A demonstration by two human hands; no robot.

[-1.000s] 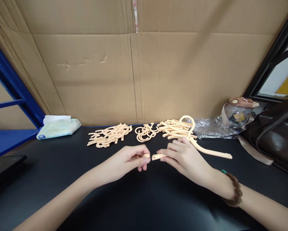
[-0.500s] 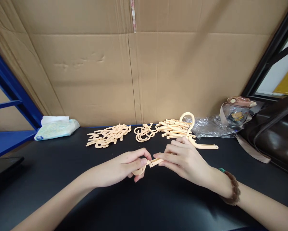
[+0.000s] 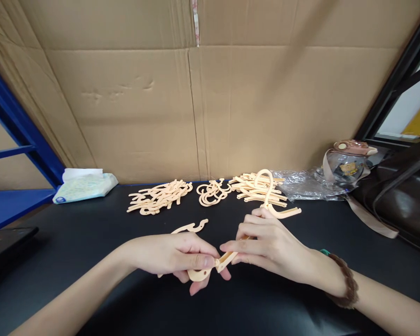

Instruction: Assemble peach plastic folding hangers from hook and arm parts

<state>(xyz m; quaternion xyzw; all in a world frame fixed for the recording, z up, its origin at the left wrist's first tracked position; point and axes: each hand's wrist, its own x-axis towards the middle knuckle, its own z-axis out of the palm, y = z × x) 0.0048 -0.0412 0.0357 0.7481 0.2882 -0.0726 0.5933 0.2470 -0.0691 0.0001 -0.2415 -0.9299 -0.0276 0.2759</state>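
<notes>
My right hand (image 3: 262, 238) is closed around a cream plastic clothes hanger (image 3: 285, 214). Its hook (image 3: 270, 179) rises above the knuckles, one grooved arm sticks out to the right, and the other slants down left past the fingertips. My left hand (image 3: 185, 254) pinches a flat cream hanger piece (image 3: 199, 275) with a rounded end and a small hole. That piece's end meets the tip of the hanger's left arm. Another curved cream part (image 3: 193, 227) shows above the left hand; whether it is held too I cannot tell.
Farther back on the black table (image 3: 125, 308) lie a pile of flat pieces (image 3: 160, 198), several loose hooks (image 3: 213, 192) and a pile of grooved arms (image 3: 248, 189). Wipes (image 3: 85, 186) lie left; plastic film (image 3: 301, 184), a bottle (image 3: 350, 163) and a brown bag (image 3: 402, 196) sit right.
Both hands have come slightly lower and nearer, and the hanger has tilted, its hook shifting left. A curved part now shows above my left hand.
</notes>
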